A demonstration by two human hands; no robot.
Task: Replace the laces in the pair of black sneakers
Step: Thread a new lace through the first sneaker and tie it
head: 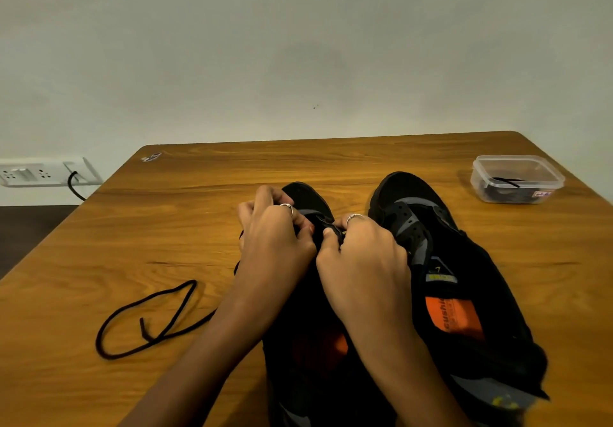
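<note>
The left hand (277,231) and the right hand (360,254) are both curled tight, pinching the eyelet part of the left sneaker (308,201) on the wooden table (166,221). A black lace (149,320) trails loose to the left. The right sneaker (431,244) stands just beside, without lace.

Both hands (318,244) pinch the left sneaker's (308,201) eyelets (lace (146,320) trailing).
</note>
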